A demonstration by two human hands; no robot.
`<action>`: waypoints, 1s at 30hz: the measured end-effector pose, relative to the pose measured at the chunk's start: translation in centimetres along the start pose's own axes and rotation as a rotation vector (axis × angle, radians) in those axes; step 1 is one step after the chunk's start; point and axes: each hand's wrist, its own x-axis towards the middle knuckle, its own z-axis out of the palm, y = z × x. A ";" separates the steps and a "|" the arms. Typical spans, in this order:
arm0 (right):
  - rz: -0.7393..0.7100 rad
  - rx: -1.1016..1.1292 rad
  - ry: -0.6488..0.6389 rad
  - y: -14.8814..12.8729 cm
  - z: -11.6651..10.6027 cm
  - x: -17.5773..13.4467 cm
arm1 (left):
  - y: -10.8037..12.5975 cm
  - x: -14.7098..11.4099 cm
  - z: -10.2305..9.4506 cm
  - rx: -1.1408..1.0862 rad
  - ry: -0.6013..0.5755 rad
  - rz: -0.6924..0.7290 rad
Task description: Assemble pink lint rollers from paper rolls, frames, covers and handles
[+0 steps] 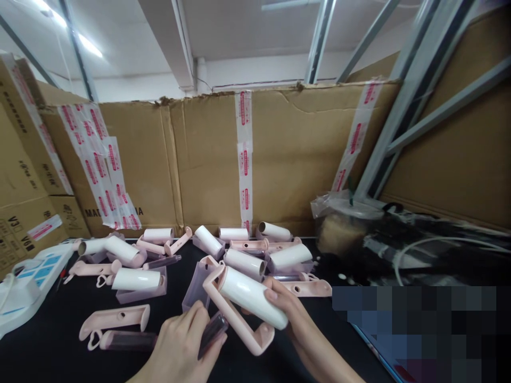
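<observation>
My right hand (289, 308) is closed around a white paper roll (253, 298), which looks like a lint roller's sticky roll and is tilted down to the right. Against the roll's left end sits a pink U-shaped roller frame (235, 319), lying between my hands; whether a hand supports it cannot be made out. My left hand (187, 338) grips a dark translucent roller handle (211, 335). A lilac translucent cover (195, 287) is just beyond my left fingers. Left of that hand lie another pink frame (115, 318) and a translucent handle with a pink heart-shaped loop (128, 340).
Several white rolls (138, 279), pink frames and lilac covers lie across the back of the black table (56, 351). A cardboard wall (207, 170) stands behind. A white power strip (35, 282) is at left, a lidded plastic cup (343, 229) at back right.
</observation>
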 end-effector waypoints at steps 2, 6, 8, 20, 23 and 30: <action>-0.005 0.007 0.009 0.1 0.1 0.0 | -0.1 -0.1 0.1 0.031 0.016 0.008; 0.016 0.054 0.017 0.1 0.4 -0.1 | -0.3 -0.4 0.4 0.082 0.045 0.047; 0.003 0.050 0.004 0.1 0.4 -0.1 | -0.3 -0.5 0.5 0.102 0.045 0.063; -0.067 0.141 0.060 2.1 1.0 0.3 | 0.0 -0.7 0.7 -0.311 -0.046 -0.149; -0.090 0.140 0.118 1.4 1.2 0.5 | -0.8 0.1 0.4 -0.882 -0.100 -0.382; -0.193 -0.149 -0.087 -1.3 3.7 0.9 | -1.4 3.2 -2.6 -1.469 -0.118 -0.736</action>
